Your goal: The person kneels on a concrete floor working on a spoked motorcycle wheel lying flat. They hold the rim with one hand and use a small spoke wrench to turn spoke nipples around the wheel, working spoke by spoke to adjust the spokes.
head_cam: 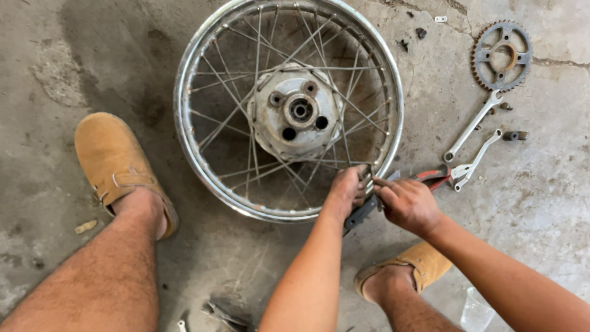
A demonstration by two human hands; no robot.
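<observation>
A chrome spoked wheel rim [184,132] with a grey hub [299,110] lies flat on the concrete floor. My left hand [346,189] grips the rim's near right edge, fingers curled around a spoke end. My right hand [407,203] is closed beside it, pinching something small at the rim; what it pinches is too small to tell. A dark tool [361,212] lies under both hands. Red-handled pliers [433,177] rest on the floor just right of my right hand.
Two silver wrenches [472,126] [478,158] and a toothed sprocket [501,55] lie at the right. Small bolts sit near them. My feet in tan clogs [117,163] [424,263] flank the wheel. More metal tools [224,316] lie at the bottom edge.
</observation>
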